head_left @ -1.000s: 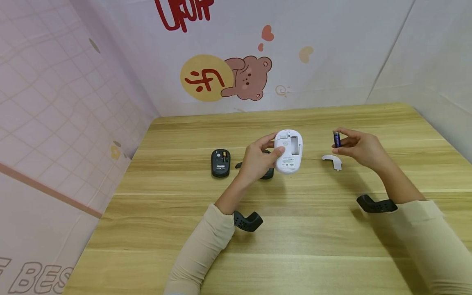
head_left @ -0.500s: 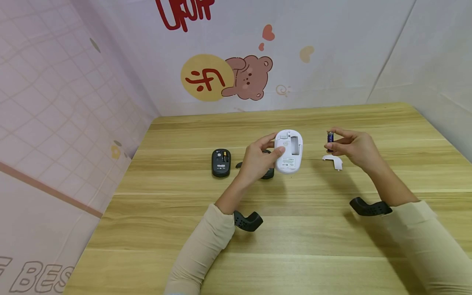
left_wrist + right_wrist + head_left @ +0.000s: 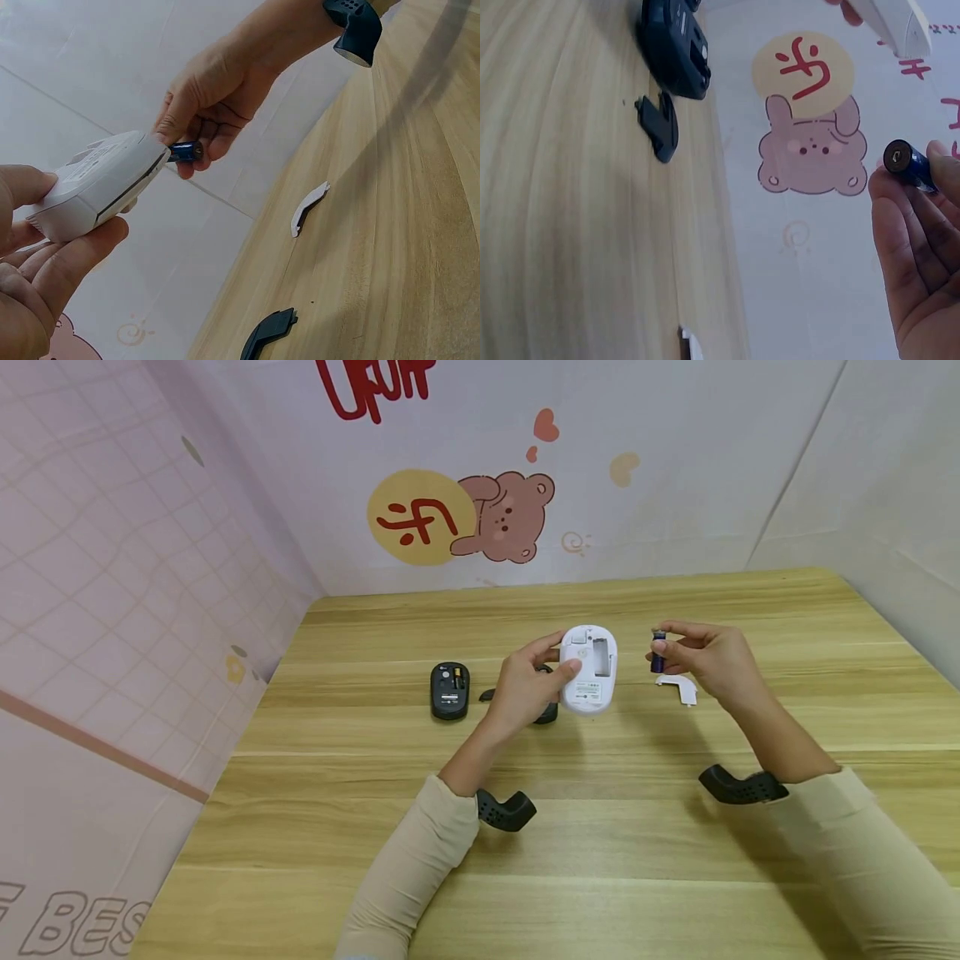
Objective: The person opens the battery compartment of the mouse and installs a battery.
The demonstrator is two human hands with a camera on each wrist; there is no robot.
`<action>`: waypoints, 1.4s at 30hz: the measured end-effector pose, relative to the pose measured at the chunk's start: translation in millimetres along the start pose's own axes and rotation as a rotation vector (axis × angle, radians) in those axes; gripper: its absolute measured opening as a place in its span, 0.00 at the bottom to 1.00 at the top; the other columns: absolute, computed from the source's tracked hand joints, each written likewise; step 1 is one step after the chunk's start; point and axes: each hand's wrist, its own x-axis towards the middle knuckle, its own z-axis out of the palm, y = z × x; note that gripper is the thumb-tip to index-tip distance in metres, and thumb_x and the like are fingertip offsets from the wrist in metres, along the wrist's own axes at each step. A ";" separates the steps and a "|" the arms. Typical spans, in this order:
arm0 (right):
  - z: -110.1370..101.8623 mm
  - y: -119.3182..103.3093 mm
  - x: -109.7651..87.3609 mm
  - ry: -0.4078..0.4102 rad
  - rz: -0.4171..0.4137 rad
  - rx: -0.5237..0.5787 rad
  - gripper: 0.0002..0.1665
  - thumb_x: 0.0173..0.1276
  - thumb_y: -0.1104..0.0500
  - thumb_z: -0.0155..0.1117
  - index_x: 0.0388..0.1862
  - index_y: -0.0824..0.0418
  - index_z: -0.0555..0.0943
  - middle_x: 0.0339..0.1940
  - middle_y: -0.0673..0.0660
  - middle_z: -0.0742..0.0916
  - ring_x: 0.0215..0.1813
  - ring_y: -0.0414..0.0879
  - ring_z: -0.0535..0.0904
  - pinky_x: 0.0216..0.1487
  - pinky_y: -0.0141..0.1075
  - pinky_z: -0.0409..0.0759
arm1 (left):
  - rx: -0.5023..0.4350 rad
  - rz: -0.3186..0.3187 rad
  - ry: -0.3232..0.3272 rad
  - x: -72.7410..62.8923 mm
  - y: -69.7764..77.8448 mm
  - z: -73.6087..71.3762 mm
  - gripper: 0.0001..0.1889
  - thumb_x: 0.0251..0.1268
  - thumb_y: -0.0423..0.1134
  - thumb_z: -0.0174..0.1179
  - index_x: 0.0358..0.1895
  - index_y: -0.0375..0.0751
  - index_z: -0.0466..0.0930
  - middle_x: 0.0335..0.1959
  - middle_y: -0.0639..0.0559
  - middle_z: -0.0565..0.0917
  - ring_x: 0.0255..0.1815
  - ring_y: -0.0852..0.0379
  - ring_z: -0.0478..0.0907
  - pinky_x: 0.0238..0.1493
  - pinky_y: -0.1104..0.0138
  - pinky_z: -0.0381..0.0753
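My left hand [image 3: 522, 687] grips a white computer mouse [image 3: 588, 697] above the table, its underside facing me and its battery compartment uncovered. To the right, my right hand [image 3: 716, 660] pinches a dark blue battery [image 3: 657, 653] between thumb and fingers, held upright and apart from the mouse. In the right wrist view one end of the battery [image 3: 901, 159] faces the camera. Below that hand, the white battery cover [image 3: 681, 687] lies on the table. Whether the compartment's inner contacts touch anything is too small to tell.
A black mouse [image 3: 450, 692] lies underside up at left, a battery showing in its compartment. Another black mouse [image 3: 547, 712] is partly hidden behind my left hand. A black cover [image 3: 658, 126] lies near it. A wall [image 3: 675, 460] stands behind the wooden table [image 3: 570, 877].
My right hand has moved left with the battery, closer to the white mouse, and the battery has come over the cover's left end. The left hand and mouse have hardly moved.
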 end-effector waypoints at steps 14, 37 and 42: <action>13.7 -28.5 -0.4 0.060 -0.031 0.061 0.11 0.61 0.58 0.65 0.43 0.59 0.83 0.23 0.44 0.86 0.24 0.40 0.83 0.29 0.29 0.81 | 0.037 -0.045 0.005 -13.8 28.0 2.9 0.23 0.63 0.28 0.57 0.63 0.34 0.68 0.46 0.37 0.79 0.30 0.58 0.78 0.32 0.61 0.83; 40.4 -52.7 3.2 0.073 -0.321 -0.014 0.09 0.57 0.69 0.67 0.34 0.74 0.79 0.25 0.48 0.86 0.25 0.38 0.83 0.29 0.29 0.81 | 0.044 -0.037 -0.029 -13.4 28.9 3.8 0.24 0.64 0.29 0.56 0.64 0.33 0.66 0.48 0.36 0.79 0.31 0.57 0.77 0.33 0.61 0.83; 44.5 -53.8 1.2 0.104 -0.388 -0.173 0.08 0.53 0.70 0.70 0.32 0.72 0.81 0.25 0.54 0.86 0.25 0.34 0.81 0.29 0.26 0.80 | 0.046 -0.043 -0.034 -12.0 26.5 3.5 0.24 0.64 0.29 0.56 0.64 0.33 0.67 0.46 0.37 0.79 0.27 0.59 0.77 0.32 0.63 0.82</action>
